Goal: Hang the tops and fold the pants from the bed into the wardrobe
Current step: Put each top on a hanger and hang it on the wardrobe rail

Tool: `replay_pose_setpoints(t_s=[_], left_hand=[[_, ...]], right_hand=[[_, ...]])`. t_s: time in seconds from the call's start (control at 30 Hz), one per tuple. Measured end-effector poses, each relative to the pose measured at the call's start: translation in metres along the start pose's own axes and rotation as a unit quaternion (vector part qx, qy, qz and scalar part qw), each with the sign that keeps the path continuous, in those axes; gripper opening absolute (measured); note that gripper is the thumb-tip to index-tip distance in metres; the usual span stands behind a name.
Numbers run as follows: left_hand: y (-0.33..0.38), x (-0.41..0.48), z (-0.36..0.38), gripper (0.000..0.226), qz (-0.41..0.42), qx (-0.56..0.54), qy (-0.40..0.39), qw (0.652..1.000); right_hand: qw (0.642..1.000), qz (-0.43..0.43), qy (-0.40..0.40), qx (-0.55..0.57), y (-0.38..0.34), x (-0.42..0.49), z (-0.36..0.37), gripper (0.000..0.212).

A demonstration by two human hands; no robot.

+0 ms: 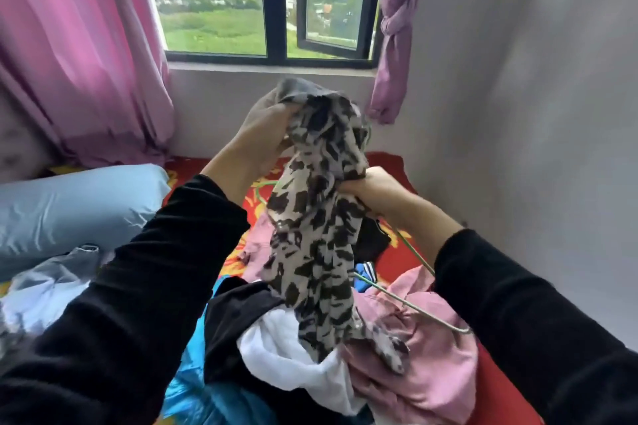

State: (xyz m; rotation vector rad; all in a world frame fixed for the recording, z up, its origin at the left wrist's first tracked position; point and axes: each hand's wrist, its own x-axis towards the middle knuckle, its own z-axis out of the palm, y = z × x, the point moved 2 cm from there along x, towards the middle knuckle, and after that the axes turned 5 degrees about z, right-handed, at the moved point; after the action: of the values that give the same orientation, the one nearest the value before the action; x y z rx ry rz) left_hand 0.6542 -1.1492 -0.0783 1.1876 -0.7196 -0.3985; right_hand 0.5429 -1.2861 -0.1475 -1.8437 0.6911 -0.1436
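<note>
Top (317, 235) — one, leopard-print, held by left hand (262, 134), right hand (373, 190), one hanger (407, 304)

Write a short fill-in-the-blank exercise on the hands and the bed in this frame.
The left hand grips the patterned garment ____ up than the right hand does.
The pillow on the bed is light ____.
The wire hanger lies over a crumpled garment coloured ____.
Missing words: higher; blue; pink.
</note>
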Motion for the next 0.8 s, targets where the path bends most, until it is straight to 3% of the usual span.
replay_pose_setpoints(t_s=[0.07,0.13,0.23,0.3,0.37,0.43,0.5,0.63,0.73,0.8], left_hand=[[-0.016,-0.013,-0.018,0.016,-0.015,0.023,0.024,0.999],[-0.041,-0.031,-0.034,0.034,-0.054,0.031,0.032,0.998],[-0.083,-0.064,-0.051,0.048,-0.171,0.038,-0.033,0.984],[-0.096,-0.082,-0.052,0.042,-0.216,0.187,-0.104,0.953],[-0.1,-0.079,-0.052,0.044,-0.198,0.338,-0.102,0.914],[-0.085,-0.069,-0.047,0.046,-0.167,0.409,-0.084,0.893],[-0.06,-0.058,-0.037,0.047,-0.115,0.394,-0.077,0.908],[-0.013,-0.038,-0.017,0.045,-0.066,0.193,-0.025,0.979],[-0.003,-0.025,-0.009,0.03,-0.083,0.126,0.005,0.989],[-0.008,-0.02,-0.003,0.027,-0.101,0.137,0.018,0.985]], right_hand=[[0.998,-0.019,0.0,0.056,-0.029,0.004,-0.009,0.004],[0.996,-0.041,0.001,0.081,-0.058,0.003,-0.019,0.012],[0.993,-0.067,0.004,0.096,-0.091,0.003,-0.029,0.008],[0.993,-0.067,0.005,0.097,-0.101,0.002,-0.033,0.008],[0.995,-0.063,0.018,0.071,-0.103,0.004,-0.036,0.008],[0.997,-0.056,0.037,0.04,-0.097,0.009,-0.037,0.015],[0.997,-0.044,0.047,0.029,-0.086,0.014,-0.038,0.026],[0.999,-0.031,0.029,0.028,-0.066,0.015,-0.046,0.026],[0.996,-0.029,-0.011,0.082,-0.046,0.004,-0.042,0.022],[0.991,-0.012,-0.072,0.111,-0.029,-0.009,-0.029,0.021]])
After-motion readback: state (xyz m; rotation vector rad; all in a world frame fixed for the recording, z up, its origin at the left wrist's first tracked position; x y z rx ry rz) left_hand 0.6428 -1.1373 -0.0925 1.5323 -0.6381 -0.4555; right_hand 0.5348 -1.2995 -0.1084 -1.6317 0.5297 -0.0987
